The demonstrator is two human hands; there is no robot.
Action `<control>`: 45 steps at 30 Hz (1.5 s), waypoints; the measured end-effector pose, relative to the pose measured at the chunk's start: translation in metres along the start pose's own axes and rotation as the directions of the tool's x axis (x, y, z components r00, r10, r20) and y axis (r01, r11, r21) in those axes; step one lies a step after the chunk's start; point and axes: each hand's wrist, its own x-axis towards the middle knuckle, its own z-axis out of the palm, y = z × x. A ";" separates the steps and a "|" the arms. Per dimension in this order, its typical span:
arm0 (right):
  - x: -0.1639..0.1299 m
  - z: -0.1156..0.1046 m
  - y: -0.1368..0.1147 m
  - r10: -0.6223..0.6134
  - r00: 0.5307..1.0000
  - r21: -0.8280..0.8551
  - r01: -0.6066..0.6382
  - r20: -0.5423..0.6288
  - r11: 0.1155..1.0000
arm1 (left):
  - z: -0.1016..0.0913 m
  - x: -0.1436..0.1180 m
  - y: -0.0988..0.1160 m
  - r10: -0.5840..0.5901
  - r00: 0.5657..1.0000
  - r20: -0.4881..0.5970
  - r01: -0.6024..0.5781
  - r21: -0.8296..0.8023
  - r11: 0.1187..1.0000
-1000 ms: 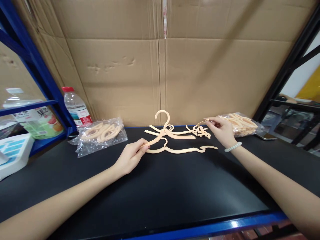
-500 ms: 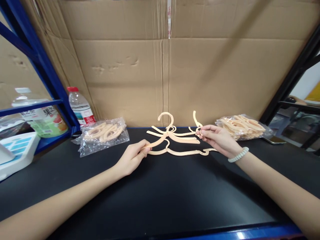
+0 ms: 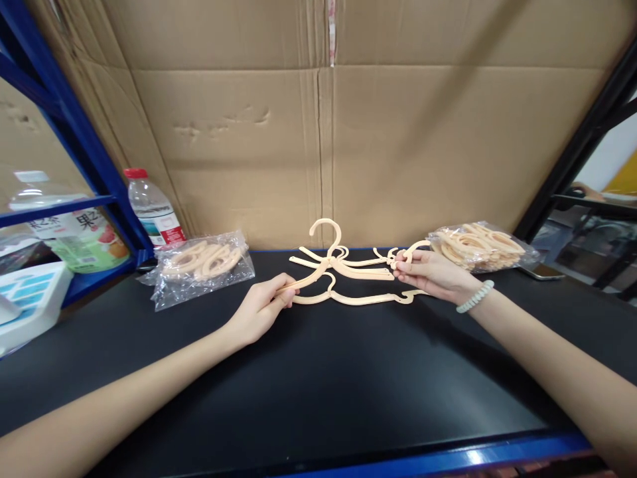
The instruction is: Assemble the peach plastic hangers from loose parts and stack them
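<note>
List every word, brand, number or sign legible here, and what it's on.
"果之": white-capped bottle, its label's right side; other characters there are partly hidden by the blue rail, fine print too small.
Red-capped bottle: label too small to read.
I can read nothing else.

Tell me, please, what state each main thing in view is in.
Left hand, closed on held hanger
Right hand, closed on curved piece
Held hanger, hook upward
Front hanger, lying on table
Left bag, loaded; sealing unclear
Right bag, loaded; sealing unclear
Red-capped bottle, standing, cap on
White-capped bottle, standing, cap on
Bracelet, worn on right wrist
</note>
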 end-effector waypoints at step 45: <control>-0.018 0.025 -0.012 0.094 0.995 -0.083 -0.091 0.035 0.992 | 0.001 0.000 -0.003 0.021 1.000 0.005 -0.021 0.007 1.000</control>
